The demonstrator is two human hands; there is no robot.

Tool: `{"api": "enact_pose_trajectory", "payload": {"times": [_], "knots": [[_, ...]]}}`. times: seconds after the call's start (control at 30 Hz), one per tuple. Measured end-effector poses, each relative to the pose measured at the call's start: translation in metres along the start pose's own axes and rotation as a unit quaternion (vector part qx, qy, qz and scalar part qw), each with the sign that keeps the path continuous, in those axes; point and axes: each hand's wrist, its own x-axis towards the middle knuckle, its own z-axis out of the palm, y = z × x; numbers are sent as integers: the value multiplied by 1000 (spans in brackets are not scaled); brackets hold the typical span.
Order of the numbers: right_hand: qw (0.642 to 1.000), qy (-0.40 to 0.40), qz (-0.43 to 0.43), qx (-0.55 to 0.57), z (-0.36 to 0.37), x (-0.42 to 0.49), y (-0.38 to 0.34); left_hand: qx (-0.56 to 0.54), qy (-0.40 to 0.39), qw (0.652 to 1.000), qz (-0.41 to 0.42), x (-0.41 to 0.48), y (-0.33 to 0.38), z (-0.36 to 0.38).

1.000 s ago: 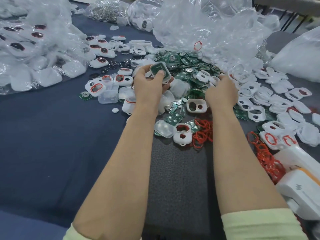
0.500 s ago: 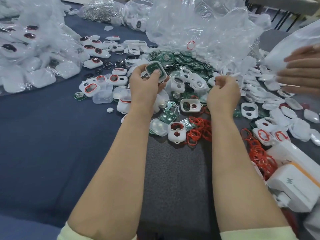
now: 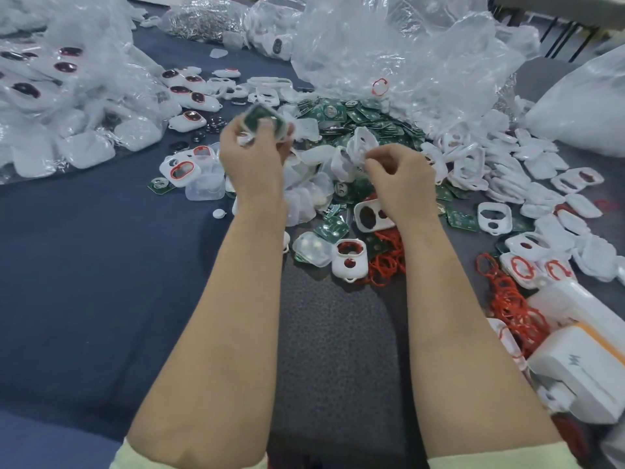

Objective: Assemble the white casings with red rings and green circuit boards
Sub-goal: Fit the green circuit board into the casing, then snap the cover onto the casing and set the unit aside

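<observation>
My left hand [image 3: 252, 157] grips a white casing with a green circuit board [image 3: 262, 121] seated in it, lifted above the table; it is blurred. My right hand [image 3: 397, 179] pinches another white casing [image 3: 362, 143] by its edge, just above the parts heap. A pile of green circuit boards [image 3: 355, 113] lies behind both hands. Loose red rings [image 3: 387, 260] lie under my right forearm, beside a white casing with red inside [image 3: 350, 260].
Clear plastic bags [image 3: 406, 42] of parts crowd the back; bagged finished casings [image 3: 50, 96] lie at left. Several empty white casings [image 3: 527, 184] spread right. More red rings [image 3: 514, 306] and a white boxy tool [image 3: 581, 367] sit at the right edge. The table has a dark blue cloth [image 3: 84, 282].
My right hand has picked up a white casing and moved it left toward my left hand. My left hand's casing has tilted. Another person's hand at the right edge is gone.
</observation>
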Motion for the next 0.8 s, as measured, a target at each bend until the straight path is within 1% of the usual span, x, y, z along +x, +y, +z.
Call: {"api": "enact_pose_trajectory", "payload": {"times": [0.03,0.1,0.17,0.2,0.27,0.3,0.33,0.37,0.4,0.43,0.47,0.5,0.53,0.57,0.63,0.67,0.7,0.73,0.8], "knots": [[1000,20,8,7,-1,0,-1,-25,40,999,23,3,3,-2],[996,78,39,-14,-3,1,1,-68,103,991,56,9,7,-7],[992,108,53,-48,-2,2,0,-88,132,985,72,13,9,-9],[991,113,46,-50,-1,1,-3,-89,140,983,77,14,9,-10],[994,104,7,-25,3,0,-16,-89,149,981,82,15,9,-11],[996,80,-24,-8,6,-1,-24,-89,153,980,85,15,9,-11],[997,36,-62,9,11,-2,-33,-91,159,979,89,15,10,-12],[994,-28,-101,17,17,-4,-42,-93,165,977,94,16,11,-13],[985,-106,-136,-7,24,-6,-49,-98,170,976,97,17,13,-14],[968,-183,-159,-69,32,-7,-54,-105,173,974,100,18,15,-16],[944,-246,-164,-148,39,-8,-57,-111,174,973,103,19,18,-17],[923,-279,-159,-213,45,-7,-56,-113,173,973,105,20,20,-20],[918,-276,-146,-244,50,-5,-54,-112,172,973,108,21,23,-23],[930,-241,-128,-247,52,-2,-50,-111,173,972,111,23,26,-27],[966,-122,-81,-212,50,5,-43,-111,180,970,120,30,33,-36],[977,-72,-53,-194,48,9,-41,-110,182,969,123,34,38,-40],[983,-38,-23,-181,44,12,-39,-107,183,970,122,37,42,-43],[985,-21,6,-173,41,15,-38,-105,183,970,121,39,46,-45],[983,-30,43,-177,37,19,-41,-115,186,967,130,42,51,-47]]}}
